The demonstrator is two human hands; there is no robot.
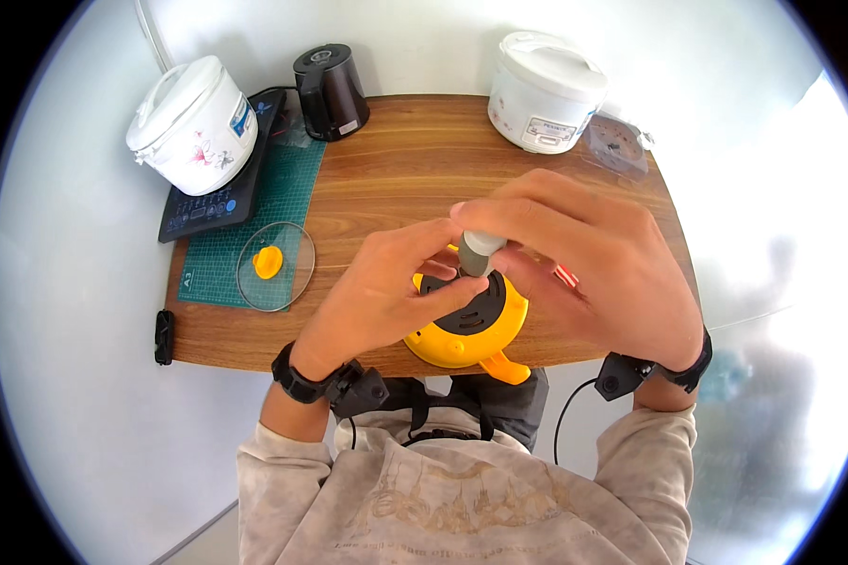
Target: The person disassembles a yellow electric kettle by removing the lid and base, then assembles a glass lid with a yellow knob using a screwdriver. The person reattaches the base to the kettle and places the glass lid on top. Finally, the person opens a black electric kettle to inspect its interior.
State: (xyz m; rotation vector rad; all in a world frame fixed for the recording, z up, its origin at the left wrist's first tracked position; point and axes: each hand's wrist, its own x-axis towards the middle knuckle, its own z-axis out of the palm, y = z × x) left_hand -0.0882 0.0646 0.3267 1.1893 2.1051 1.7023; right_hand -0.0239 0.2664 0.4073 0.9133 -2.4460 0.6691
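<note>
Between my hands is a short, rounded grey-green cylinder with a pale whitish top [481,246]; its exact kind does not show. My right hand [594,264] closes over the pale top from above. The thumb and fingers of my left hand [386,278] pinch around its lower part. Directly beneath lies a yellow pot-like appliance [443,348], its dark slotted round face [471,315] turned upward and its yellow handle [505,368] pointing toward me at the table's edge. My fingers hide the far side of that face and whatever the cylinder's lower end touches.
At left, a glass lid with yellow knob [269,263] lies on a green cutting mat [292,188]. Beyond it, a white rice cooker [193,132] stands on a black induction cooktop [193,221]. A dark kettle [332,92], another white rice cooker [546,94] and a clear plastic container [617,149] line the back.
</note>
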